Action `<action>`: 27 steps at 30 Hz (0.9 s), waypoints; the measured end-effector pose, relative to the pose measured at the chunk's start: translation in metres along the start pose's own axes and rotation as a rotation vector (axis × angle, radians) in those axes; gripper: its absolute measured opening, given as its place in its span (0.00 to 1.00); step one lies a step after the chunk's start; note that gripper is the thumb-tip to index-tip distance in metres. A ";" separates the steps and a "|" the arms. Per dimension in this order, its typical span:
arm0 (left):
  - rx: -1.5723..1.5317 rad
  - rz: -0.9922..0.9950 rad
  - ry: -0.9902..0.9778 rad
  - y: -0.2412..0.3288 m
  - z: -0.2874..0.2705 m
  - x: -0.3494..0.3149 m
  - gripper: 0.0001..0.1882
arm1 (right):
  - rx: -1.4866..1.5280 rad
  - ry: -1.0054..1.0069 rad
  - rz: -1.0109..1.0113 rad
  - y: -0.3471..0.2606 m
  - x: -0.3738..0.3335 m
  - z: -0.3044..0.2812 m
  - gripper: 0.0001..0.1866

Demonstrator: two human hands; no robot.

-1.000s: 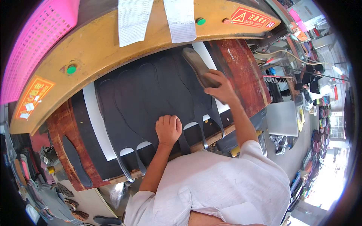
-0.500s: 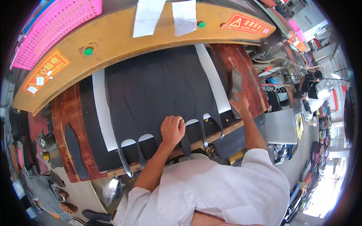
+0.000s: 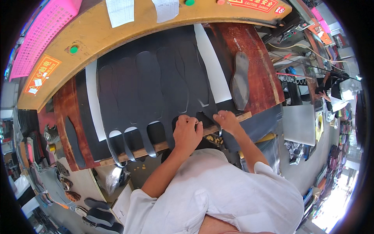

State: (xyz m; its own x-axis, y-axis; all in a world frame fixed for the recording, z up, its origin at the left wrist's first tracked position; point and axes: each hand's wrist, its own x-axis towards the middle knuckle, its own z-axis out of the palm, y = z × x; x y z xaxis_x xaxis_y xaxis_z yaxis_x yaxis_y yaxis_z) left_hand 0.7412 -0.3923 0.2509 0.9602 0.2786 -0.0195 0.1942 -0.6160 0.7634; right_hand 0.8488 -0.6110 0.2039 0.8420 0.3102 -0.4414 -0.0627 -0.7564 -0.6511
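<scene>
A black sheet (image 3: 156, 78) with sole-shaped cut-outs along its near edge lies on the red-brown cutting board (image 3: 259, 66). My left hand (image 3: 187, 132) rests on the sheet's near edge with its fingers curled over the material. Just to its right, my right hand (image 3: 226, 120) grips the same edge by the wooden front rail (image 3: 156, 147). A grey metal sole-shaped cutting die (image 3: 239, 80) lies alone on the board, beyond my right hand.
The yellow press beam (image 3: 93, 35) with a green button (image 3: 73, 49) and paper slips (image 3: 120, 9) arches over the far side. A pink basket (image 3: 43, 27) sits far left. Cut black soles (image 3: 95, 212) lie lower left; a grey table (image 3: 300, 124) stands right.
My right hand carried the die off the sheet to the right, left it on the board and came back to the sheet's near edge. My left hand shifted slightly right.
</scene>
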 end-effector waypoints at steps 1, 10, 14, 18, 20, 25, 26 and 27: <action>0.077 0.057 0.076 0.006 0.000 -0.004 0.11 | 0.001 -0.038 0.024 0.003 -0.007 -0.001 0.25; -1.512 -0.850 -0.138 -0.009 0.070 0.010 0.10 | -0.052 0.116 -0.346 -0.017 0.023 -0.058 0.18; -2.060 -0.736 -0.132 -0.017 0.096 0.020 0.12 | -0.091 0.085 -0.798 -0.036 0.060 -0.059 0.30; -2.114 -0.651 -0.213 -0.027 0.110 0.025 0.20 | -0.337 -0.185 -0.703 -0.049 0.082 -0.054 0.43; -2.162 -0.571 -0.256 -0.031 0.112 0.025 0.21 | -0.548 -0.247 -0.787 -0.054 0.088 -0.056 0.44; -2.172 -0.538 -0.232 -0.032 0.112 0.031 0.21 | -0.491 -0.286 -0.756 -0.056 0.098 -0.060 0.41; -2.151 -0.561 -0.220 -0.030 0.112 0.031 0.20 | -0.492 -0.275 -0.747 -0.054 0.100 -0.056 0.38; -2.129 -0.582 -0.217 -0.029 0.113 0.030 0.20 | -0.460 -0.222 -0.774 -0.051 0.101 -0.052 0.36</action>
State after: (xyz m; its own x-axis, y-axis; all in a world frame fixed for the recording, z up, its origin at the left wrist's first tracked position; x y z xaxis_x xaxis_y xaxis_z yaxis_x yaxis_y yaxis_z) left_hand 0.7873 -0.4486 0.1551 0.9247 -0.0754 -0.3731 0.0862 0.9962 0.0122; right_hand 0.9651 -0.5713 0.2247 0.4360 0.8912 -0.1250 0.7327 -0.4321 -0.5257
